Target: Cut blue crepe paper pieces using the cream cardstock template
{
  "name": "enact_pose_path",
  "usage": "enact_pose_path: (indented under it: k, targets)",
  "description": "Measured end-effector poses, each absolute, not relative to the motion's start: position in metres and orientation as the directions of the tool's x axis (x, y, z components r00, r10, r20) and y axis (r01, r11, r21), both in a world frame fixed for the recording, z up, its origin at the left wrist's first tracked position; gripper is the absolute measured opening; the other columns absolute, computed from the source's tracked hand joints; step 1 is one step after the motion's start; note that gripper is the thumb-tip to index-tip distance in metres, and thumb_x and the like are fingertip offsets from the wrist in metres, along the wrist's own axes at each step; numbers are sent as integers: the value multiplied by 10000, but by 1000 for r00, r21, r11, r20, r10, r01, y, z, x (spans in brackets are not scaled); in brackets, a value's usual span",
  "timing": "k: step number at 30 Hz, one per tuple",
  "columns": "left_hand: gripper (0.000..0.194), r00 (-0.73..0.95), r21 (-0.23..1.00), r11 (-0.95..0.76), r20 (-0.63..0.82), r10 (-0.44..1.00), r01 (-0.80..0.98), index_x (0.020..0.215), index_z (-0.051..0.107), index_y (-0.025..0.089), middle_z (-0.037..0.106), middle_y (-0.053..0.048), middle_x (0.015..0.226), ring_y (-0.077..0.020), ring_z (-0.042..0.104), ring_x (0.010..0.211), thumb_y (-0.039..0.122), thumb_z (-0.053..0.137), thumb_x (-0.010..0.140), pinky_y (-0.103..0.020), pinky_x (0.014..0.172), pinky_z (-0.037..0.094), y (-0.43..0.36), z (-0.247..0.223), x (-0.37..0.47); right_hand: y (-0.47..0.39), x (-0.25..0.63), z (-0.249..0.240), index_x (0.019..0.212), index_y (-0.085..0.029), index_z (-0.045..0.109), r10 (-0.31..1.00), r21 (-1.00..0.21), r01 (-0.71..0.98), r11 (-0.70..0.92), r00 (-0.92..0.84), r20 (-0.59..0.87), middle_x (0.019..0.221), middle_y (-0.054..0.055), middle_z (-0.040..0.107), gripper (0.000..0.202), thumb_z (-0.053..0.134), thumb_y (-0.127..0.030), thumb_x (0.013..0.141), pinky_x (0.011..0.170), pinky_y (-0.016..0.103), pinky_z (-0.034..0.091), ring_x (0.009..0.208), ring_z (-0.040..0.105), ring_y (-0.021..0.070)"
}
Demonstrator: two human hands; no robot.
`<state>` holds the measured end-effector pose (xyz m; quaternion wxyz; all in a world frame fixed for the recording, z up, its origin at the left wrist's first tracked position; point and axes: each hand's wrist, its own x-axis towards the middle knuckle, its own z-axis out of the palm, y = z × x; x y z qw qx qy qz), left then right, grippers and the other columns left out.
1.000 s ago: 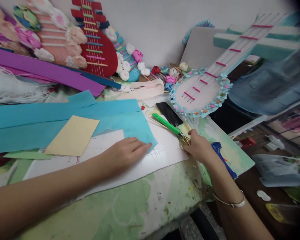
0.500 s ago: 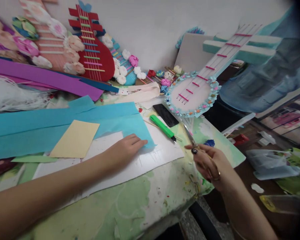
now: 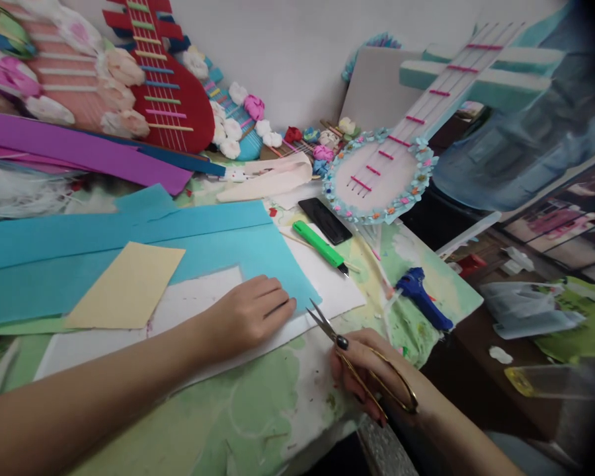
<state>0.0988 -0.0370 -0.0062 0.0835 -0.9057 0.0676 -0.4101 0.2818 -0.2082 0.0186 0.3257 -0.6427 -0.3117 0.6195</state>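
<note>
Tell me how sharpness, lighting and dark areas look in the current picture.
Head view: the upper right corner falls to black; the white strings near the left edge look smeared; the scissors in the right hand read fairly sharp; light is soft, casting no hard shadows on the tabletop.

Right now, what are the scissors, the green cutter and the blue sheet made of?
Scissors: metal, by the look, with shiny grey blades and glossy gold-coloured handles.
Green cutter: probably hard plastic, since its body looks smooth and evenly coloured.
Blue sheet: maybe paper or thin foam, as it lies flat and matte; I can't tell which.
</note>
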Motion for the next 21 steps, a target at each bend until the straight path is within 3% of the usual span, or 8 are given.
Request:
enact_pose_path:
  k: [8,21]
  targets:
    - [156,599,-267,-961,758,-259,-76,949,635,94,693,-114,787,-234,649,782,40,494,910,-400,681,542,-40,-13,95,-224,273,19,729,-137,569,835,-833,-82,-547,21,-550,432,-55,440,603,545,-737,777,281,135,240,280,343,32]
    - [257,650,-249,-951,695,-308,-185,905,667,61,707,-146,796,-259,661,783,32,412,912,-426,683,537,-51,-11,92,-216,270,12,739,-143,593,813,-812,-64,-580,3,-582,411,-58,444,578,520,-711,814,267,144,290,271,384,56]
